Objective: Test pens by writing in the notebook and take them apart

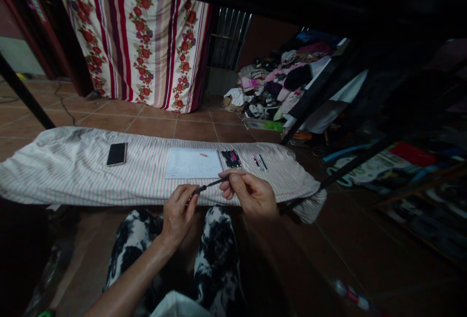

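Observation:
A dark pen [213,184] lies across my two hands, held by its ends. My left hand [178,215] pinches its tip end, and my right hand [248,195] holds the far end between thumb and fingers. Just beyond them, a spiral notebook [191,163] lies open on a striped cloth [80,173], with a small red object [203,154] on its page. A bunch of pens [230,159] lies beside the spiral, and a few more pens [260,162] sit further right. A black smartphone [117,154] rests on the cloth to the left.
Dark bars [350,166] cross the right side and a black pole [25,93] the left. A heap of clothes [280,81] lies on the tiled floor [153,125] beyond, near a floral striped curtain [134,40]. My patterned trousers [215,258] are below my hands.

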`<state>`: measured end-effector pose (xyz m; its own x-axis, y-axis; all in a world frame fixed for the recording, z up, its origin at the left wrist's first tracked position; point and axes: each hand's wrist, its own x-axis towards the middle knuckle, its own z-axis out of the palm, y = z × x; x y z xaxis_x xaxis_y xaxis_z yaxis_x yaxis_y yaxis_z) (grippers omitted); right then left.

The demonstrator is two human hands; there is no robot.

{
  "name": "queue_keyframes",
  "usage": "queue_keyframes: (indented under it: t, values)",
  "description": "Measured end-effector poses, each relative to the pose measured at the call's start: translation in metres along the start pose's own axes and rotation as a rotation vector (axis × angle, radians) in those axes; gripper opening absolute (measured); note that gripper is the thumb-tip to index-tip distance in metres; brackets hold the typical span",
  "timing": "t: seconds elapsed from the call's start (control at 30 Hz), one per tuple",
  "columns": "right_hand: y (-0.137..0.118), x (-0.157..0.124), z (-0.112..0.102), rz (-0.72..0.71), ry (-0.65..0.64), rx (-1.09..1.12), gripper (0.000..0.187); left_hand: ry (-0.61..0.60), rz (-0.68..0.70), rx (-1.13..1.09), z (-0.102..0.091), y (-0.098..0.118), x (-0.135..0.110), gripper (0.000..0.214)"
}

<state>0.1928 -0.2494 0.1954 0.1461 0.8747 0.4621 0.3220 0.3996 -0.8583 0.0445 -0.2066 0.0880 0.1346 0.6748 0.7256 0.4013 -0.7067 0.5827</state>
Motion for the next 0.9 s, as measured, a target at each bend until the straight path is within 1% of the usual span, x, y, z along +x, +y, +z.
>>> queue_keyframes:
  t: [0.27,0.43,0.7,0.9]
  values:
    - [0.0059,0.0024,-0.0031,-0.009,-0.089,-0.032,0.027,-0.04,-0.011,0.03,-0.0004,0.0053,0.0013,0.021]
    - [0.0038,0.0033,-0.0025,-0.031,-0.089,-0.046,0.026,-0.037,-0.005,0.044,-0.001,0.0056,0.0016,0.021]
    - [0.0069,0.0044,0.0001,-0.024,-0.108,-0.06,0.024,-0.048,0.004,0.044,-0.0016,0.0055,0.0019,0.021]
    - [0.0088,0.007,0.0017,-0.152,-0.147,-0.204,0.024,-0.062,0.003,0.042,-0.0012,0.0048,0.0012,0.022]
